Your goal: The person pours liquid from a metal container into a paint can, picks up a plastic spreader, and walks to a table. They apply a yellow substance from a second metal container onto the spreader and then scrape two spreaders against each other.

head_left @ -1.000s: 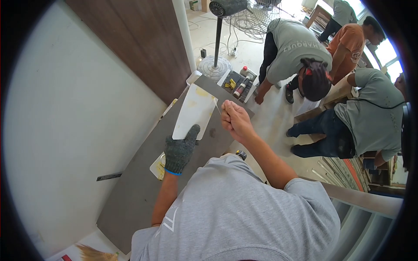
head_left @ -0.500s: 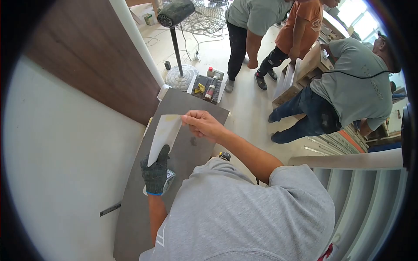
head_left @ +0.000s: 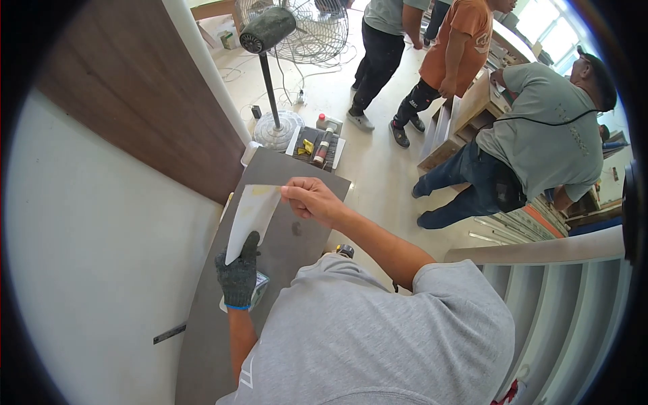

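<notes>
A white curved strip (head_left: 255, 214) with a yellowish patch at its upper end is held between my two hands, over a dark grey board (head_left: 283, 236). My left hand (head_left: 237, 273), in a dark knitted glove with a blue cuff, grips the lower end, thumb on top. My bare right hand (head_left: 312, 201) pinches the upper right corner. Beneath the gloved hand, a box-like item (head_left: 260, 287) with a pale green label lies on the board, partly hidden.
A pedestal fan (head_left: 270, 30) stands beyond the board, beside a tray (head_left: 297, 143) of bottles and yellow scraps. Several people stand at the back and right, one in orange (head_left: 455, 50), one leaning over a wooden cabinet (head_left: 480, 104). White wall and brown panel at left.
The person in grey near the fan has straightened and stepped. My hands and the strip have shifted slightly down in view, with the same hold.
</notes>
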`<state>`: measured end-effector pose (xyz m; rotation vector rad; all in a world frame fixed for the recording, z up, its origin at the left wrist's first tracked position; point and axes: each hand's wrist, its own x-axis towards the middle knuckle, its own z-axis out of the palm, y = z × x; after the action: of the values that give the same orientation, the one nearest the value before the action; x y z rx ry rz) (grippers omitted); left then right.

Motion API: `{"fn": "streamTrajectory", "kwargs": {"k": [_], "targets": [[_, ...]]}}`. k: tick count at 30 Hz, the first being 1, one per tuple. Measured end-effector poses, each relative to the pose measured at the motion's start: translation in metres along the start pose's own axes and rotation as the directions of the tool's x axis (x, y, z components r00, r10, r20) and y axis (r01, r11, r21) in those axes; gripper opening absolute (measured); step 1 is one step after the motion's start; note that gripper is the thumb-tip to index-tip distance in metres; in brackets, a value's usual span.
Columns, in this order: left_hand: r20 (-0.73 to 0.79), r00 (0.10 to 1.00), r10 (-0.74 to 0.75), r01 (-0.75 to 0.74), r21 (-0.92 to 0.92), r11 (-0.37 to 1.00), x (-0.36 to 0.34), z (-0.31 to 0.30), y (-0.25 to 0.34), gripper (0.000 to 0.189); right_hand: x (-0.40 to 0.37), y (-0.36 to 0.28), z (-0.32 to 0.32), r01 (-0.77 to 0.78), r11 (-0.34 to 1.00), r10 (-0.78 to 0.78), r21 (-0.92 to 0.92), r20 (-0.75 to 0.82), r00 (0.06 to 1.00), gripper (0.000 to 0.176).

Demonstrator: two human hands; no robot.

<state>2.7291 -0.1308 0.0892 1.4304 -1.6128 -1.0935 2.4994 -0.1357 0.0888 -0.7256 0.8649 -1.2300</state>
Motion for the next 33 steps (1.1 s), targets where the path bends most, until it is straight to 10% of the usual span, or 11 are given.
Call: {"fn": "streamTrajectory", "kwargs": {"k": [7, 10, 15, 21, 28, 33], "targets": [[-0.069, 0.979, -0.191, 0.199, 0.151, 0.968, 0.002, -0.007, -0.008, 0.03, -0.006, -0.011, -0.002, 0.082, 0.994, -0.08, -0.074, 0.028, 0.996, 0.024], [-0.06, 0.983, -0.171, 0.138, -0.365, 0.921, -0.001, -0.003, -0.003, 0.029, -0.007, -0.024, -0.004, 0.126, 0.948, -0.144, -0.292, -0.043, 0.989, 0.026], [0.064, 0.99, -0.125, 0.14, -0.518, 0.843, 0.004, -0.017, 0.027, 0.038, -0.004, -0.039, -0.03, 0.18, 0.912, -0.247, -0.368, -0.141, 0.959, 0.024], [0.119, 0.986, -0.118, 0.165, -0.569, 0.806, 0.0, -0.01, 0.022, 0.044, 0.002, -0.034, -0.05, 0.23, 0.857, -0.345, -0.462, -0.181, 0.921, 0.024], [0.324, 0.941, -0.098, 0.259, -0.501, 0.826, -0.003, 0.012, 0.031, 0.052, -0.006, -0.027, -0.009, 0.249, 0.631, -0.208, -0.735, 0.148, 0.967, 0.029], [0.328, 0.94, -0.093, 0.251, -0.479, 0.841, -0.004, 0.014, 0.032, 0.053, -0.016, -0.026, 0.001, 0.127, 0.786, -0.162, -0.606, -0.004, 0.987, 0.029]]}}
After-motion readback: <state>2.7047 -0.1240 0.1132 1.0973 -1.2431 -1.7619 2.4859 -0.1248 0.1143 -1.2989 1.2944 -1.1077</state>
